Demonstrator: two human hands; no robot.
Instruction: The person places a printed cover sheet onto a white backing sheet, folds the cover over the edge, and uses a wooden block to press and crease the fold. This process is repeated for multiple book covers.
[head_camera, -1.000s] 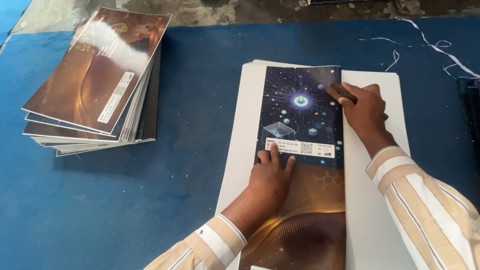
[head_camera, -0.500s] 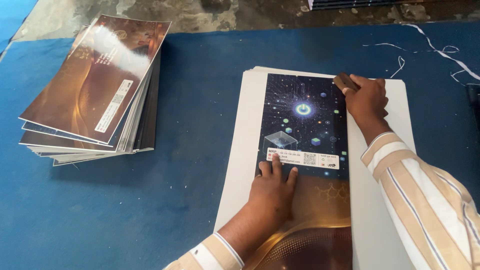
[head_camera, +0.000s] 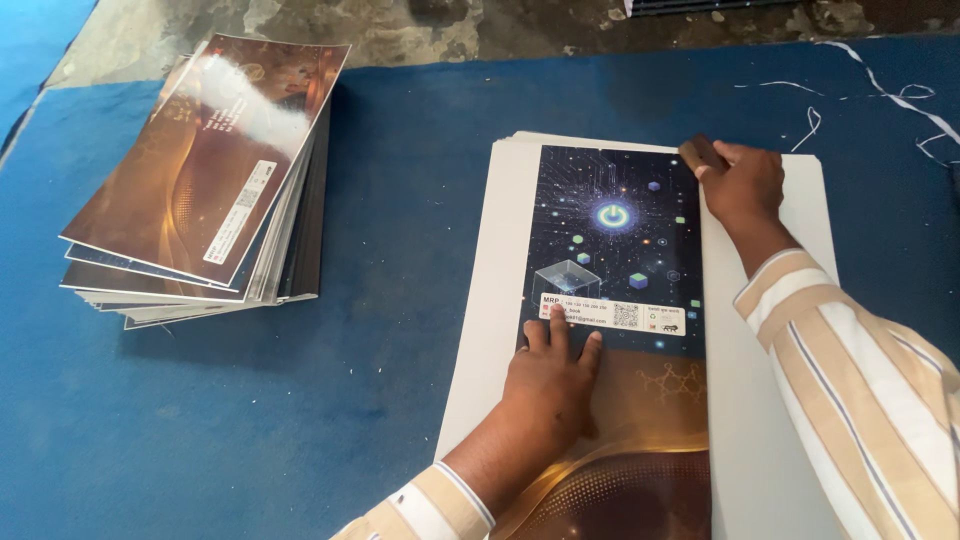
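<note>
Blue felt tabletop (head_camera: 400, 180), perhaps stone floor (head_camera: 500, 30) beyond.

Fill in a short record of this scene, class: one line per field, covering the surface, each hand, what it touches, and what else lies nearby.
Surface: blue table covering
Left hand: flat on the glossy printed cover, fingertips at its white label strip
Right hand: grips a small brown block at the cover's top right corner
Under the cover: stack of white sheets
Left of the work: fanned pile of glossy covers
Far right: loose white threads
Sleeves: tan and white stripes
</note>
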